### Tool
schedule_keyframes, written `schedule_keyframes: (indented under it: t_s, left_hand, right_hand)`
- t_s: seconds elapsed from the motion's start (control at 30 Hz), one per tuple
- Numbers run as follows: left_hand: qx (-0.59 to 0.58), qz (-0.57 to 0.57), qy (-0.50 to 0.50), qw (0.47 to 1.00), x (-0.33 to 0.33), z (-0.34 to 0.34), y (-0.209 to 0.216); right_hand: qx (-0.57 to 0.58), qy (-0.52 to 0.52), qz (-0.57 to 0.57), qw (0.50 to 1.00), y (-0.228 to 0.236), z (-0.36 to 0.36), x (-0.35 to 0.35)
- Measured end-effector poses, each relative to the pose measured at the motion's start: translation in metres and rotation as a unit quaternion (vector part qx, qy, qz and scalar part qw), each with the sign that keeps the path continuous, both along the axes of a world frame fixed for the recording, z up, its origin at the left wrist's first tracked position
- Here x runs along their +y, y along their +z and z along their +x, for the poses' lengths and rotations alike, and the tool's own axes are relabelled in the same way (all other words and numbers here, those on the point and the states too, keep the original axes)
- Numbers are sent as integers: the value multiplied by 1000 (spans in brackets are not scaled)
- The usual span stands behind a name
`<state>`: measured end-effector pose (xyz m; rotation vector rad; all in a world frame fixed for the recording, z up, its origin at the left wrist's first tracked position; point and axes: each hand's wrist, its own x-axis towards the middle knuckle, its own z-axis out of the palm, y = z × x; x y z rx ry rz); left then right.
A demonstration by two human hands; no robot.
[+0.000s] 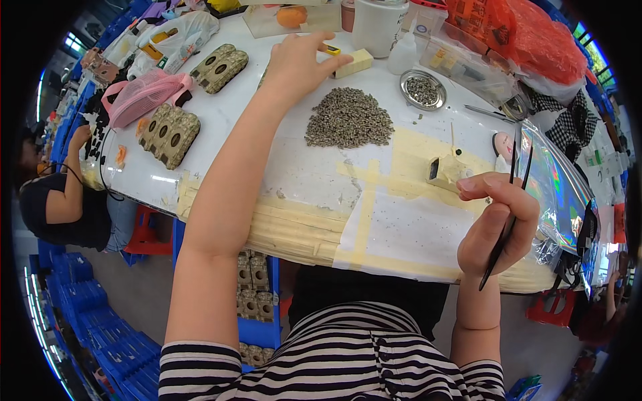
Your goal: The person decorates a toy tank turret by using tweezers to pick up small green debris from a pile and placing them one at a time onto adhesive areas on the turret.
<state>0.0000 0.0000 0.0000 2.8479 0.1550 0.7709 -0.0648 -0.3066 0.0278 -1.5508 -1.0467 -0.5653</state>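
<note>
My left hand (297,67) reaches across the table with thumb and fingers apart. It is beside a pale yellow block (354,63) and a small yellow-and-black piece (331,50), and I see nothing gripped in it. In my right hand (501,217) are black tweezers (495,257), their points directed up and away. Near the right fingertips stands a small open-sided block (447,171) wrapped in pale tape. Between the hands lies a heap of tiny grey-brown metallic pieces (350,118). A round metal dish (423,90) to its right holds more of them.
Camouflage-patterned cases (219,68) and a pink mesh bag (148,97) lie at left. A white tub (378,27), a clear plastic box (468,63) and red bags (545,43) stand at the back. A taped white sheet (404,230) covers the near edge. Another person sits at far left.
</note>
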Motion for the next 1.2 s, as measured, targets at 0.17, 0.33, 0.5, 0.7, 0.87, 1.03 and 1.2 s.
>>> schedule_keyframes:
  t_s: [0.17,0.33,0.5,0.7,0.87,1.03,1.2]
  left_hand:
    - [-38,21,172,984,79,-25,20]
    - [198,-9,291,936,108,-52,27]
    - [156,82,335,926,117,-54,11]
    - [26,-144,4,989,55,-53,48]
    - [22,-233,-418,878,-40,-65,59]
    - [60,-275,-494,822,-76,-73,54]
    - [2,-575,-446,686,-109,-76,43]
  right_hand:
    - [4,-4,12,1000,0,-2,1]
    - [-15,-26,-29,999,1,-3,0]
    - [2,-22,-6,1000,0,-2,2]
    - [35,4,41,999,-4,2,-3]
    - [12,4,-19,1000,0,13,7]
    - [34,46,-60,997,0,9,5]
    - [-3,36,85,996,-4,18,6]
